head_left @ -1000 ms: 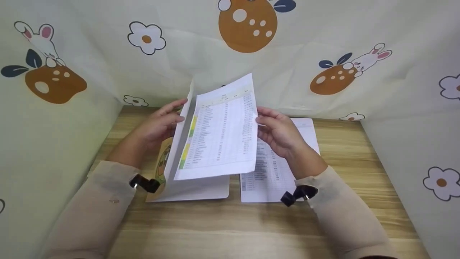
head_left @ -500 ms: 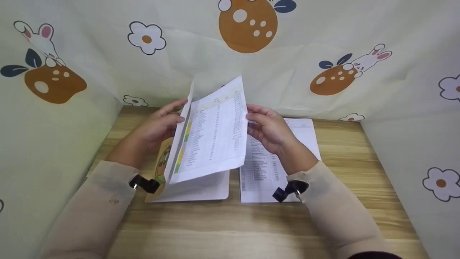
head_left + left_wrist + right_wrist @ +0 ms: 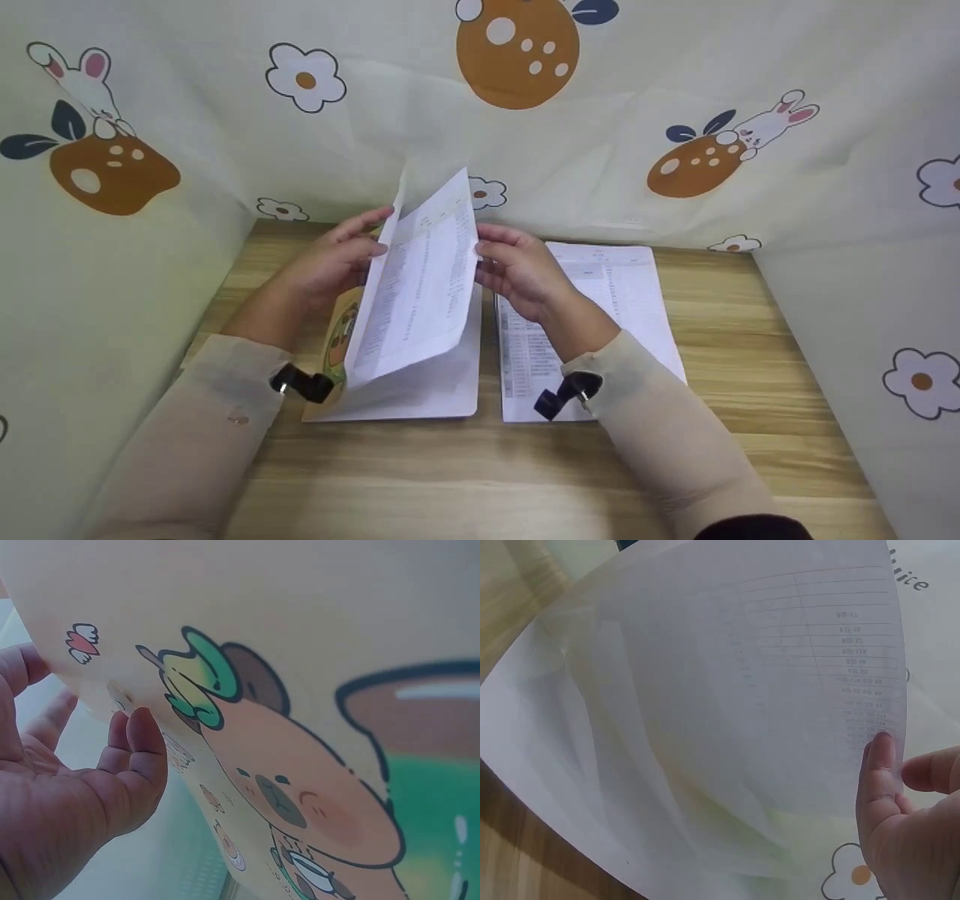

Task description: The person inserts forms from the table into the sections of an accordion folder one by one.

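Note:
My left hand (image 3: 322,262) holds up the raised cover of a folder whose white lower panel (image 3: 442,397) lies on the table. Its outside (image 3: 300,787) shows a cartoon capybara in the left wrist view. With thumb and fingers, my right hand (image 3: 517,270) pinches the right edge of a printed sheet of paper (image 3: 424,285). The sheet bows upright inside the folder, its left edge against the raised cover and its lower edge above the white panel. In the right wrist view, the sheet's back (image 3: 705,727) fills most of the picture.
To the right of the folder, more printed paper (image 3: 630,307) lies flat, partly under my right forearm. The wooden table (image 3: 735,390) ends at a patterned cloth (image 3: 600,135) behind and on both sides. Black wrist cameras (image 3: 304,382) sit on both sleeves.
My right hand has moved left with the sheet, bringing it closer to the raised cover and bowing it more. More of the flat paper at right shows. The left hand has stayed still.

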### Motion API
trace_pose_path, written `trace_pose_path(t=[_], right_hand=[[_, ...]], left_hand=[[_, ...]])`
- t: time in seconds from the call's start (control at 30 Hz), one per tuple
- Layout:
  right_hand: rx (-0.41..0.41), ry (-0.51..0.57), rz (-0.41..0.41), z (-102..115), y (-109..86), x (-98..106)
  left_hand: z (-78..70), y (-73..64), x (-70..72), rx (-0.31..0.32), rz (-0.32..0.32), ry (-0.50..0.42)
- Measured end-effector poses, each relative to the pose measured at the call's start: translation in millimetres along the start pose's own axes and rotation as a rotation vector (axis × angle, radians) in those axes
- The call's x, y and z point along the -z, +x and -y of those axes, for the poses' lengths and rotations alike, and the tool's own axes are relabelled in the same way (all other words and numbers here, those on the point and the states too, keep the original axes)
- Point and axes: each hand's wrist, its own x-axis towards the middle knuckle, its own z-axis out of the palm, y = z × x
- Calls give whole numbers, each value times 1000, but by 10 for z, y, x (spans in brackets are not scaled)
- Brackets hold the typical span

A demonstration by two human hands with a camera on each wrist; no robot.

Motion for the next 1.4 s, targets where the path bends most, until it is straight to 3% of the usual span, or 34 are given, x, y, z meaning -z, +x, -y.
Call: trace_pose_path(t=[0.63,1.4], right_hand=[[-88,-37,-17,-325,138,-260],[-53,-50,-43,-452,199,-359]], left_hand=[[-12,-10,-26,14,13,2],[3,-3,-40,15,18,-8]])
